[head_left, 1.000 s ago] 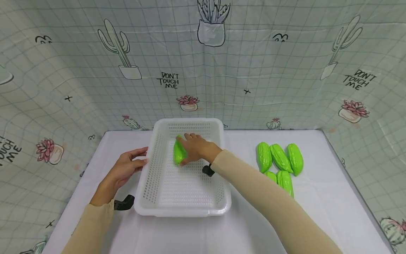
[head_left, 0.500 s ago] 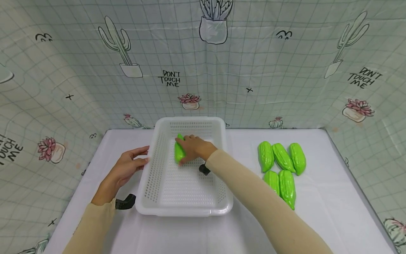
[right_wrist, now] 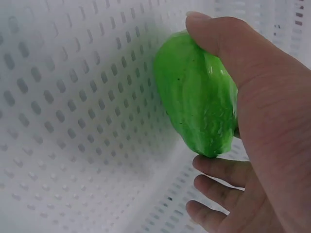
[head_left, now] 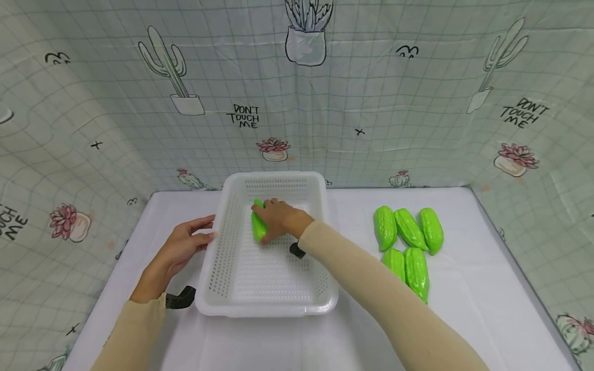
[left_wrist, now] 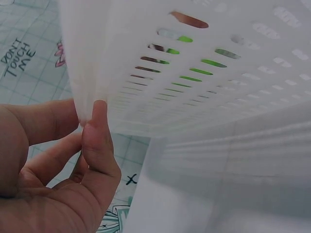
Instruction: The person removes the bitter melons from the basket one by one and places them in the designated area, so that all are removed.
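Note:
A white perforated plastic basket sits on the table. My left hand pinches its left rim between thumb and fingers, seen close up in the left wrist view. Inside the basket, toward the back left, lies a bright green ridged gourd. My right hand reaches in from the right and grips this gourd. In the right wrist view the thumb lies over one end, while some fingertips are near the other end; the gourd's far side is hidden.
Right of the basket, several similar green gourds lie in two rows on the white-covered table, the front row partly behind my right sleeve. A patterned cloth encloses the back and sides.
My right hand and the gourd in it have shifted slightly left within the basket. More of the front-row gourds shows past my sleeve. My left hand stays at the rim.

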Available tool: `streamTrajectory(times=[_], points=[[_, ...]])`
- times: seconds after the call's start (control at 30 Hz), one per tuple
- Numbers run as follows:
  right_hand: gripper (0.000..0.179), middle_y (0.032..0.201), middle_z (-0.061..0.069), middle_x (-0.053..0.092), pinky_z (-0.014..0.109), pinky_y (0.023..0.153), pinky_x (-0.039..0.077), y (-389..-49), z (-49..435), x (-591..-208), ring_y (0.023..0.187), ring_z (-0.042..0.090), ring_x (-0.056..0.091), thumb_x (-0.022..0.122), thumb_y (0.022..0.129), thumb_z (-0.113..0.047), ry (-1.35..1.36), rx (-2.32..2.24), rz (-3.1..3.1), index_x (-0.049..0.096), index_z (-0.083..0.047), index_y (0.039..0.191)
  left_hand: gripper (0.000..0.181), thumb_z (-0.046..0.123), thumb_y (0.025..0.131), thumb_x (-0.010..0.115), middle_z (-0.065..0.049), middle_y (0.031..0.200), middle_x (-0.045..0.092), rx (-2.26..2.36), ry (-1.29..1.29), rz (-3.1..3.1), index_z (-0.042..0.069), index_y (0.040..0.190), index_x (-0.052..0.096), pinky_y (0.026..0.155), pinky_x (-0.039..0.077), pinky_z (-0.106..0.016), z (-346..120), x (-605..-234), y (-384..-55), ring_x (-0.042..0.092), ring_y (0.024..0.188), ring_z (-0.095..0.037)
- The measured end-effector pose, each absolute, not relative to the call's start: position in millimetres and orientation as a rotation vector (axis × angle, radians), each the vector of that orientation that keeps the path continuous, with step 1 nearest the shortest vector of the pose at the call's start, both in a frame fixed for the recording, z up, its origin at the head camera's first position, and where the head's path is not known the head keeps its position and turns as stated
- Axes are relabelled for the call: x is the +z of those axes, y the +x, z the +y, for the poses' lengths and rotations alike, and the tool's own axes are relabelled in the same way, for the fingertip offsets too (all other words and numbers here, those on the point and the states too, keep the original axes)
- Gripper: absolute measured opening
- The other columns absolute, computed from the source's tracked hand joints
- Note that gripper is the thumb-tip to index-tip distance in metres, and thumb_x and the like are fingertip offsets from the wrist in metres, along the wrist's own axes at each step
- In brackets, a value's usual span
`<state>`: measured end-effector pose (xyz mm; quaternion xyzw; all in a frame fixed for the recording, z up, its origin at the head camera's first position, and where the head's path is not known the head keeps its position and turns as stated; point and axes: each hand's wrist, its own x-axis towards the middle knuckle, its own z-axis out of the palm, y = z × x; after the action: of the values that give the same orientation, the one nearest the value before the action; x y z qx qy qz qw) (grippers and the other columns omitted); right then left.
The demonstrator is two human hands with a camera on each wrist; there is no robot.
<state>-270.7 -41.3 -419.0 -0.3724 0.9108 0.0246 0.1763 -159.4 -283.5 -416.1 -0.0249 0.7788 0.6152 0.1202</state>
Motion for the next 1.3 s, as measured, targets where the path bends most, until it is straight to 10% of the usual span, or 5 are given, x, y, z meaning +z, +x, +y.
streamTrajectory(times=[1.3], points=[[0.106, 0.159, 0.026, 0.043, 0.057, 0.124, 0.034, -208.0, 110.2, -346.9, 0.15, 0.046, 0.038, 0.092, 0.08, -0.049, -1.399, -0.072, 2.877, 0.037, -0.009, 0.162, 0.064, 0.005, 0.107, 0.059, -0.029, 0.156, 0.038, 1.757, -0.07, 2.313, -0.006, 0.163, 0.03, 0.086, 0.056, -0.018, -280.1, -417.3, -158.1, 0.064, 0.099, -0.004]])
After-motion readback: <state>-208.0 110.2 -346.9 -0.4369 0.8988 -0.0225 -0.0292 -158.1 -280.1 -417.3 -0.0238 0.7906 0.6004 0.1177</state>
